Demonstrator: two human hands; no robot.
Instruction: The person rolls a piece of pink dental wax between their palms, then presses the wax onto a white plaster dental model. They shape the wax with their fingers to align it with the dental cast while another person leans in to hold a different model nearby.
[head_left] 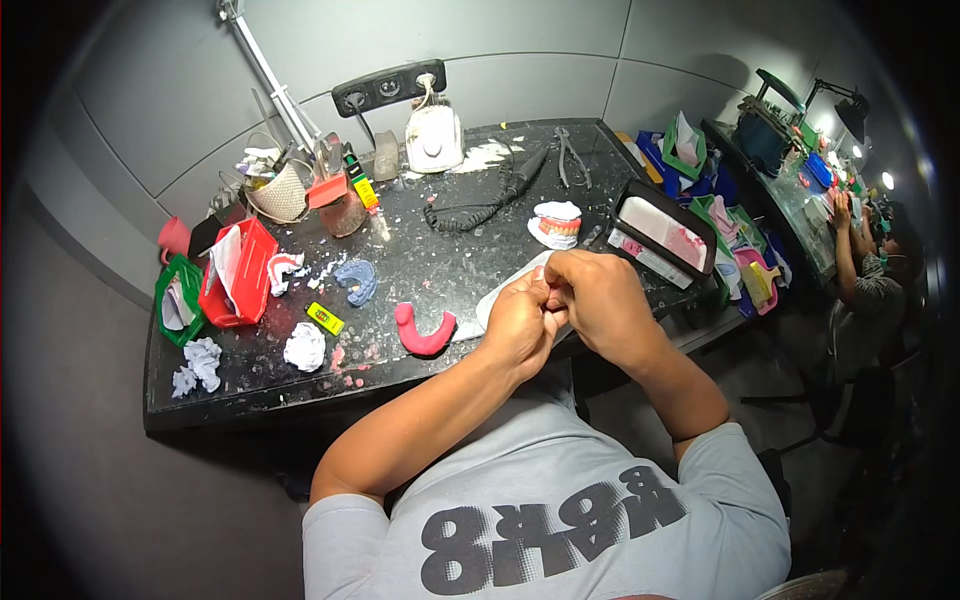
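My left hand and my right hand meet over a pale pad near the desk's front edge. Both have closed fingers pinched close together; whatever they hold is hidden or too small to name. A pink horseshoe-shaped piece lies just left of my left hand. Behind my hands stands a white plaster model with teeth and pink gums. A black box with a white inside and pink bits sits to the right of my right hand.
The black desk holds red and green trays, crumpled white pieces, a blue mould, pliers and a white device. At far right, a co-worker sits at another cluttered bench.
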